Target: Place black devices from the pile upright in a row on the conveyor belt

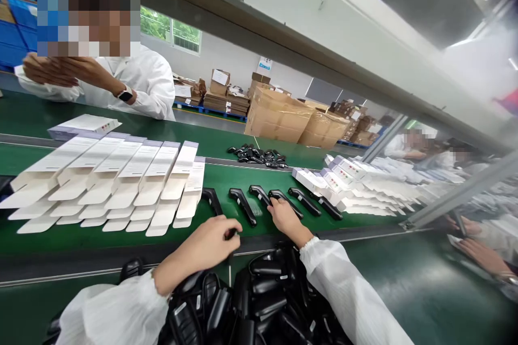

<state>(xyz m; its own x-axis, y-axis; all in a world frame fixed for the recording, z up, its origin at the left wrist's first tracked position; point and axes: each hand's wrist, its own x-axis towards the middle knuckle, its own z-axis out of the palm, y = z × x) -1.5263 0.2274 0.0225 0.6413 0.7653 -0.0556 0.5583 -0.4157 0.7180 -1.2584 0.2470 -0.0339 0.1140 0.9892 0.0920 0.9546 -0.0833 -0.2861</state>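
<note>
My left hand [208, 242] is closed around a black handheld device [231, 233], mostly hidden by the fingers. My right hand [288, 219] reaches onto the green belt, its fingertips closed on a black bent-headed device [259, 194] in a spaced row. Beside it in that row lie another black device [290, 206], one to the left [243, 207], and more on both sides. Below my hands, a large heap of black devices [259, 296] with small white labels fills the near side.
Open white cartons [121, 172] lie overlapped on the belt [226, 237] at left; more cartons [356, 183] lie at right. Small black parts [259, 155] are piled beyond the row. A co-worker [137, 81] sits opposite. Overhead runs a shelf beam [324, 38]; a metal post [457, 188] slants at right.
</note>
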